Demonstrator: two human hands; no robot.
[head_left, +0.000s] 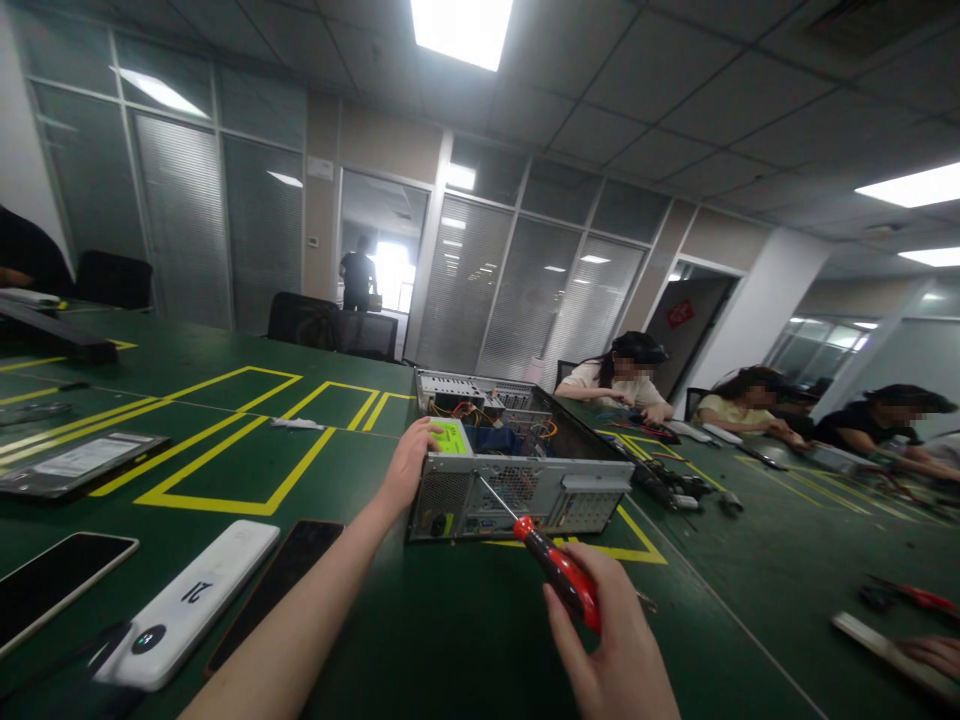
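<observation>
An open desktop computer case (555,470) lies on the green table with its rear panel towards me. Inside its left corner sits a power supply (450,437) with a bright green label; coloured wires show behind it. My left hand (409,460) grips the case at that corner, fingers bent over the top edge onto the label. In my right hand (611,620) is a red and black screwdriver (559,570), held by its handle. Its shaft points up and left, the tip at the rear panel near the power supply's edge. Whether the tip sits in a screw is too small to tell.
Left of the case are a white power bank (202,590) with a cable, a dark phone (281,580), another phone (64,580) and a hard drive (79,463). Cables and dark parts (679,485) lie to the right. Several people (619,375) work along the table.
</observation>
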